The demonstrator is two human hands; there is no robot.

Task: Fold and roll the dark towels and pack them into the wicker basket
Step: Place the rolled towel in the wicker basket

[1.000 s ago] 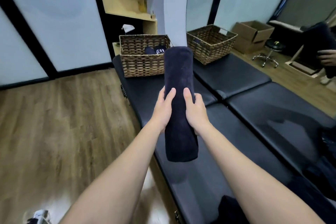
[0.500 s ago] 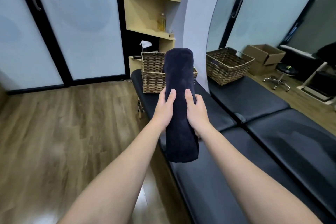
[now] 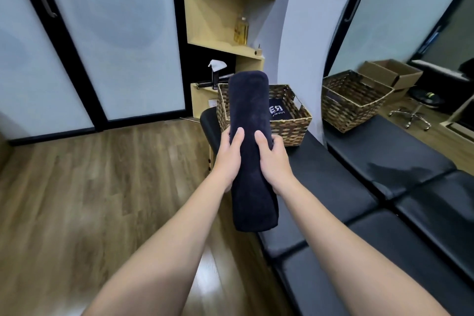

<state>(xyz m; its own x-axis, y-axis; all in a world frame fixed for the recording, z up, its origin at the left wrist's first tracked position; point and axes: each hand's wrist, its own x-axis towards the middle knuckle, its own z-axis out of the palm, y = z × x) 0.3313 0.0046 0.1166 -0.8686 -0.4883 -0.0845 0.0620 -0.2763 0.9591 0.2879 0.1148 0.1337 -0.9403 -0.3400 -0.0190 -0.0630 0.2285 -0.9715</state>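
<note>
Carrying step, by the look of it: one rolled dark towel held upright in the air, well above the black bench, its far end overlapping the near-left rim of the basket in view. Left hand clamped on the roll's left side, right hand on its right, fingers of both curled shut around the cloth. Rolling judged done; packing not yet.

Next, probably: reach farther, tip the roll level or end-down, lower into free space beside the dark cloth with white lettering already inside, then let go.

Count: one roll in hand, one basket on the bench at its far end, one lettered cloth inside; a second basket at far right seems a mirror reflection.
</note>
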